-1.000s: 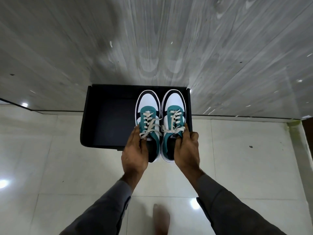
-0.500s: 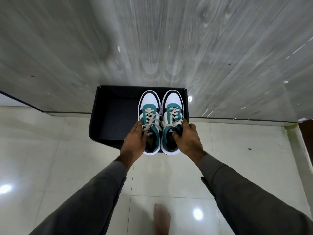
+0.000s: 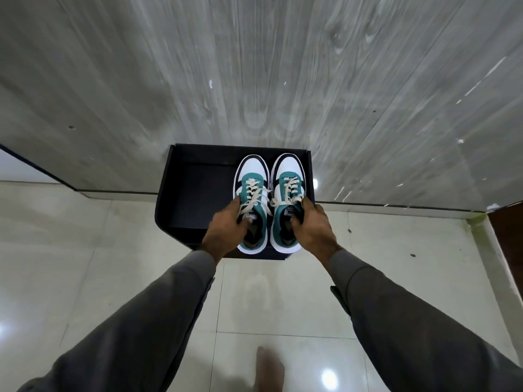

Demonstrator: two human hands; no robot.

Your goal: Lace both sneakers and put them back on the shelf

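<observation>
Two white, teal and black sneakers with cream laces sit side by side in the right half of a low black shelf box (image 3: 192, 199), toes toward the wall. My left hand (image 3: 226, 232) grips the left sneaker (image 3: 252, 176) at its collar, thumb inside the opening. My right hand (image 3: 314, 230) grips the right sneaker (image 3: 288, 171) the same way at its collar. Both heels overhang the box's front edge slightly.
The box stands on pale glossy floor tiles (image 3: 85, 264) against a grey wood-grain wall (image 3: 254, 66). Its left half holds nothing. A bare foot (image 3: 268, 369) shows at the bottom. A brown door edge (image 3: 509, 236) is at the right.
Both hands have pushed the sneakers farther into the box toward the wall, and my arms have stretched out as the view pulled back.
</observation>
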